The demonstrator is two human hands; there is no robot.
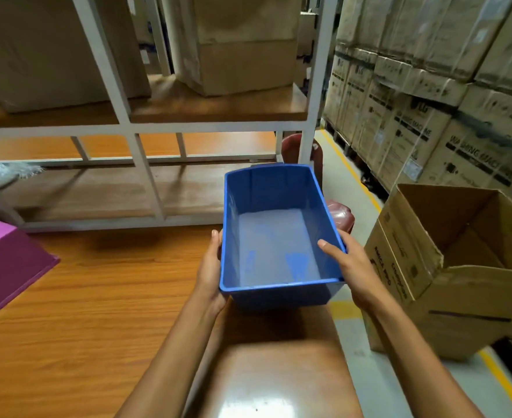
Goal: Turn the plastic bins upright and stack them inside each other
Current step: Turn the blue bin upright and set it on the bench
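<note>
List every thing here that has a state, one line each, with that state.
Blue rectangular plastic bin: upright, open side up, empty, held at both long sides.
Left hand: grips the bin's left rim.
Right hand: grips the right rim, thumb inside.
Magenta plastic bin on the wooden table: upside down, partly out of frame.
Brown cardboard box: flaps open.

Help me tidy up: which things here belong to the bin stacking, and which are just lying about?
Job: blue bin, pink bin, left hand, right hand.
Lying about: open carton, rack, stacked boxes.
</note>
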